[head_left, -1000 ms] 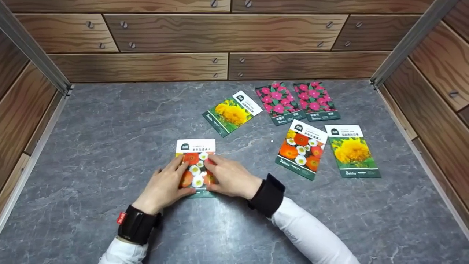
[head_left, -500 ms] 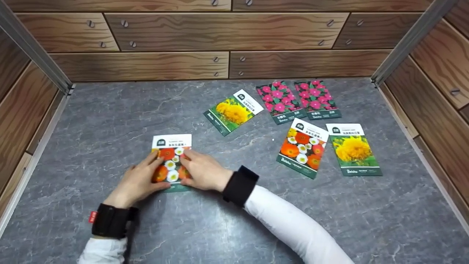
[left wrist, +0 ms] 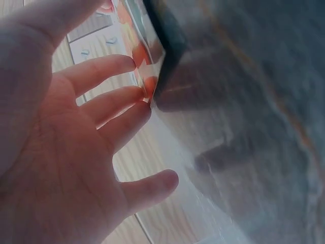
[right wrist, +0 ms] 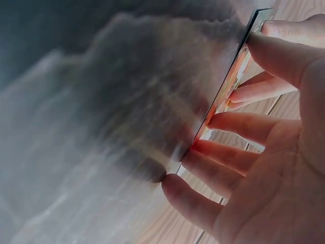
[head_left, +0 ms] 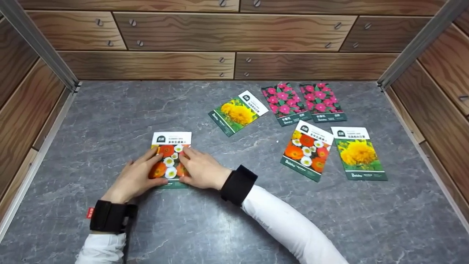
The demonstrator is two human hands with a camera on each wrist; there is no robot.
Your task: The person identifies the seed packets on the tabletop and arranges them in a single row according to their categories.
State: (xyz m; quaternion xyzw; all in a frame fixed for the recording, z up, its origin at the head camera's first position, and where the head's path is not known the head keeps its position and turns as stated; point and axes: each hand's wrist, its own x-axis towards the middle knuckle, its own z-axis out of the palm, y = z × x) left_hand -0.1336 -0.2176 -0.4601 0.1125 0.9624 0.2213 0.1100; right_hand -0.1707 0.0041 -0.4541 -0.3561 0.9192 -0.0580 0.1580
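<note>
Well, in the head view a poppy packet (head_left: 169, 161) lay on the grey tabletop (head_left: 220, 231), the left hand (head_left: 133, 176) touching its left side and the right hand (head_left: 205, 169) its right side. Right of it lay a second poppy packet (head_left: 307, 151), two yellow-flower packets (head_left: 361, 153) and two pink-flower packets (head_left: 285, 103). From the left wrist, that hand's fingers (left wrist: 104, 72) were spread, the little one clear of the packet. From the right wrist, the fingers (right wrist: 244, 126) stood slightly parted, tips along its edge.
</note>
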